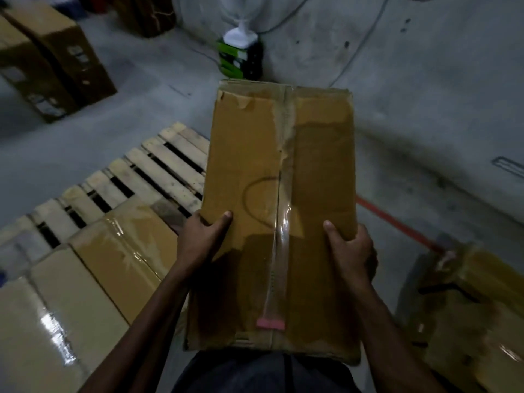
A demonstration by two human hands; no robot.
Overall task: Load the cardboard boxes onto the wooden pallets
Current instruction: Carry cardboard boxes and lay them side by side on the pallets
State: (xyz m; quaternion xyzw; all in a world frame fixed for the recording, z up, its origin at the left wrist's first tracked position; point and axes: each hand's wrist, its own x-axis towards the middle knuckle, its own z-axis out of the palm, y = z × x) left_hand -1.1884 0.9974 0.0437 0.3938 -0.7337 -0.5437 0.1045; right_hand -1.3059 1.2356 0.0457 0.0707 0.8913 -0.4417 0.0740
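Observation:
A long brown cardboard box [272, 171], sealed with clear tape down its middle, is carried flat in front of my body. My left hand [202, 236] grips its left edge with the thumb on top. My right hand [350, 248] grips the right edge the same way. Left of the box lies a wooden pallet [158, 171] on the floor. Taped cardboard boxes [113, 251] lie side by side on the pallet's near part; its far slats are bare.
Tall brown cartons [54, 61] stand at the back left. A white fan base on a green and black box [241, 52] stands by the far wall. Another taped box [476, 313] lies at the lower right. A red line [397, 222] marks the concrete floor.

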